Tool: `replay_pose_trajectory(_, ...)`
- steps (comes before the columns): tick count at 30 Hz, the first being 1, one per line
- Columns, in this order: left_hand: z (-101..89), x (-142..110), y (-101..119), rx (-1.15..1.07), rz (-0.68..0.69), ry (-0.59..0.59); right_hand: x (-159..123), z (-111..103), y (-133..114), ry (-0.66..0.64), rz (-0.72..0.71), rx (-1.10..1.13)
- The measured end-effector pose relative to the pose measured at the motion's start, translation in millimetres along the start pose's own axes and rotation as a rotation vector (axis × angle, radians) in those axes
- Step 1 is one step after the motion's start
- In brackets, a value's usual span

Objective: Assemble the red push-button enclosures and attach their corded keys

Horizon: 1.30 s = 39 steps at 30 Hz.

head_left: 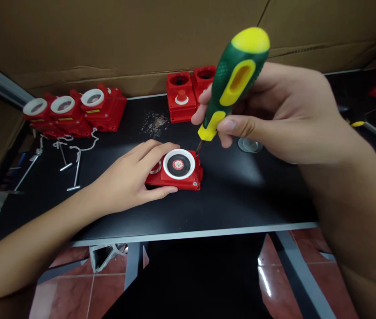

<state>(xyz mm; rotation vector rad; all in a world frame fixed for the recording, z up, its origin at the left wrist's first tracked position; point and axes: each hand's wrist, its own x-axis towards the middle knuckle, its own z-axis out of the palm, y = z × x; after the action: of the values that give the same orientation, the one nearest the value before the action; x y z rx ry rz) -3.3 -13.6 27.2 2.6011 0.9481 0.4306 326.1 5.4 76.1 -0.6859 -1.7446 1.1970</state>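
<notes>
On the black table lies a red box (188, 182) with a white ring (192, 165) around a black disc and a red-and-white emblem at its centre. My left hand (138, 173) grips its left end, thumb along the near side and fingers over the far side. In my right hand (274, 110) is a screwdriver (223, 95) with a green and yellow handle, pinched between thumb and fingers. It leans, with its tip down at the far right corner of the box. A screw shows at the box's near right corner.
Several red boxes with white rings (92, 98) stand back left, with cords and small metal T-shaped rods (76, 173) in front. Two more red boxes (179, 104) stand at the back middle, beside scattered debris (154, 124). Clear round discs (250, 145) lie right. Cardboard (108, 40) walls the back.
</notes>
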Motion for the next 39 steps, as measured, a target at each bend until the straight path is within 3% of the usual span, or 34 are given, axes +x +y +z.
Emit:
replay_pose_trajectory(8, 0.4, 0.0, -1.6, -0.011, 0.005, -0.003, 5.7, 17.6, 23.8, 0.229, -0.067, -0.065)
replay_pose_trajectory(17, 0.2, -1.9, -2.5, 0.004, 0.001, -0.002, 1.0, 13.0, 2.2, 0.091, -0.012, 0.011)
replay_pose_trajectory(23, -1.2, -0.6, -1.4, 0.005, 0.015, 0.006, 0.3, 6.7, -2.1, -0.028, -0.049, 0.064)
replay_pose_trajectory(27, -1.3, -0.5, -0.8, -0.003, 0.007, 0.004, 3.3, 11.2, 1.9, 0.015, -0.013, 0.073)
replay_pose_trajectory(33, -0.5, -0.6, -1.1, -0.005, 0.004, 0.002, 3.8, 20.3, 12.7, 0.221, -0.089, -0.077)
replay_pose_trajectory(39, 0.5, 0.5, -1.5, 0.012, 0.007, 0.001, -3.6, 22.9, 12.1, 0.206, -0.068, -0.204)
